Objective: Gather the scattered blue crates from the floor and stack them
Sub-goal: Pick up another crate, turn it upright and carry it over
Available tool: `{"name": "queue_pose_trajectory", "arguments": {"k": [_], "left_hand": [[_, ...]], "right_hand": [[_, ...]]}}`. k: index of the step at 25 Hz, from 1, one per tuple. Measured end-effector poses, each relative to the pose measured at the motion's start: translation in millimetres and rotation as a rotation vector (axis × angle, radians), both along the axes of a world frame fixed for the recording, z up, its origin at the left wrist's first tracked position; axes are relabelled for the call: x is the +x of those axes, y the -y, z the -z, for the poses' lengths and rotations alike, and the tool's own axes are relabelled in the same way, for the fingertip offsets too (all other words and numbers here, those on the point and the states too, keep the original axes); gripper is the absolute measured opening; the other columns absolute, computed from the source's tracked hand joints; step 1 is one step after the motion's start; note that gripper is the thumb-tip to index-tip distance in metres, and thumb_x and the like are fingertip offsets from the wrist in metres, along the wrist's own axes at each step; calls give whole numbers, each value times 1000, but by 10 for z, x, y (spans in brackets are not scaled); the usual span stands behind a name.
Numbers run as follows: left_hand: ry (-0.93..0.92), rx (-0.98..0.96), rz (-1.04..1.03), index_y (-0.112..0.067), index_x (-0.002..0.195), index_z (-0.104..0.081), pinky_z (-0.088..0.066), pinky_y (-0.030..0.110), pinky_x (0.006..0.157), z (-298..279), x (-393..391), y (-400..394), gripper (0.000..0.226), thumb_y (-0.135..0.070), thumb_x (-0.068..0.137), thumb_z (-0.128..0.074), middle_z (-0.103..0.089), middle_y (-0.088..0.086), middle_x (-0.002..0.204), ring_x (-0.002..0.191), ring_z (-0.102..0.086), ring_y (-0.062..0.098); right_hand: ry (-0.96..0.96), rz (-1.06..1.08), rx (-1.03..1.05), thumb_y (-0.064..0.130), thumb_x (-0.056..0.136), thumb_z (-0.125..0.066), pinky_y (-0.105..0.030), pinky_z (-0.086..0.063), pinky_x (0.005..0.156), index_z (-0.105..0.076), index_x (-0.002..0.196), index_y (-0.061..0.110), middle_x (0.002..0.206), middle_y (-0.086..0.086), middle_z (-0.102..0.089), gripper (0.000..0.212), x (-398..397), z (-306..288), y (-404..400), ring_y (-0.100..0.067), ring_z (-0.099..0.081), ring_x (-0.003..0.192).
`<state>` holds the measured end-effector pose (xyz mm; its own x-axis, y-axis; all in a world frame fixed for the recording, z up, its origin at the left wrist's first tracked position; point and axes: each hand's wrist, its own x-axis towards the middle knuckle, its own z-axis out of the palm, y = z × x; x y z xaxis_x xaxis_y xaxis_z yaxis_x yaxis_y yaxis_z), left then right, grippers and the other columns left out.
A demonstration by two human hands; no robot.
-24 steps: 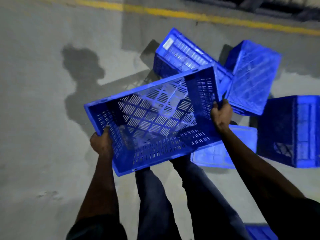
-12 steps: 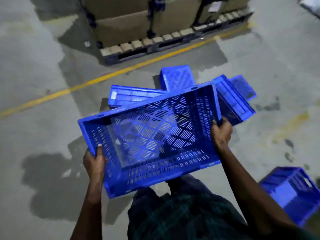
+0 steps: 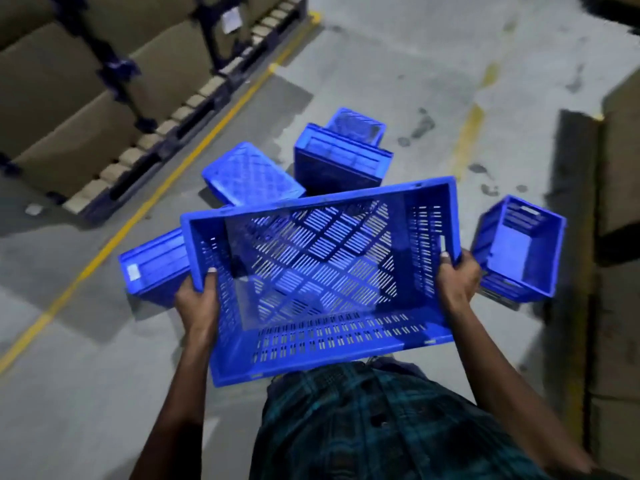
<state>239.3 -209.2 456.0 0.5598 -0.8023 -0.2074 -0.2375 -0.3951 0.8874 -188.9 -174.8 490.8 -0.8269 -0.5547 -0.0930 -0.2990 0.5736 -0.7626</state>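
I hold a large blue slotted crate (image 3: 322, 271) in front of my waist, its open side up and tipped toward me. My left hand (image 3: 199, 299) grips its left end wall and my right hand (image 3: 457, 278) grips its right end wall. Beyond it, several blue crates lie scattered on the concrete floor: one on its side at the left (image 3: 152, 268), one upside down (image 3: 249, 174), one standing with another behind it (image 3: 339, 161), and one tilted at the right (image 3: 519, 251).
Cardboard boxes on pallets (image 3: 86, 98) line the left behind a yellow floor line (image 3: 145, 206). More boxes (image 3: 620, 237) rise along the right edge. A second yellow line (image 3: 467, 140) runs across the grey floor farther off.
The view has swung round with the crate in both hands. The pallets have moved to the left, the scattered crates sit straight ahead, and the held crate is more level.
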Motion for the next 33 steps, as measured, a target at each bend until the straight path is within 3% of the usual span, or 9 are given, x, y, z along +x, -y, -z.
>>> {"name": "queue_pose_trajectory", "arguments": {"k": [3,7,12,19,26,30,33], "left_hand": [[32,22,185,-10,79,-62,-42,37,60,-192,-764,250,28,-35,90,-66,-62,18,72,65,-54,18],[47,-12,389,-10,66,-57,-38,37,42,-311,-1874,675,35,-31,90,-68,-56,16,57,36,-45,9],[124,-55,558,-7,71,-64,-47,42,58,-403,-3061,1207,32,-36,84,-69,-62,17,63,59,-53,15],[97,-70,792,-7,65,-63,-41,35,55,-257,-4580,2009,31,-31,83,-71,-57,13,57,57,-47,11],[106,-31,972,1,76,-69,-39,35,58,-168,-6114,3336,28,-26,85,-71,-64,15,66,64,-53,14],[98,-73,1102,-2,79,-69,-41,36,58,-226,-6885,4112,25,-26,87,-68,-66,17,69,62,-52,15],[77,-104,1237,-5,83,-68,-46,38,63,-246,-7577,4569,27,-31,87,-62,-68,16,73,65,-56,18]], "right_hand": [[16,127,36,22,92,-58,-40,-47,85,-66,110,8,104,-22,-69,25,-639,21,-322,-40,-63,99],[-30,224,54,27,94,-56,-44,-45,90,-62,108,6,110,-23,-66,25,-1648,-72,-585,-43,-59,105],[-24,400,23,29,92,-56,-47,-48,89,-63,109,10,109,-21,-68,27,-2525,-117,-764,-43,-61,103],[61,640,5,28,91,-57,-44,-48,84,-64,108,7,104,-21,-69,28,-3375,3,-807,-42,-63,95],[53,839,26,29,91,-58,-39,-48,83,-66,113,12,106,-18,-70,29,-4299,-40,105,-40,-63,100],[68,916,10,26,92,-59,-37,-45,77,-67,110,7,101,-22,-69,28,-4743,-83,605,-41,-63,95],[73,1037,0,24,91,-59,-37,-46,80,-67,112,5,102,-22,-70,29,-4995,-53,841,-38,-64,95]]}}
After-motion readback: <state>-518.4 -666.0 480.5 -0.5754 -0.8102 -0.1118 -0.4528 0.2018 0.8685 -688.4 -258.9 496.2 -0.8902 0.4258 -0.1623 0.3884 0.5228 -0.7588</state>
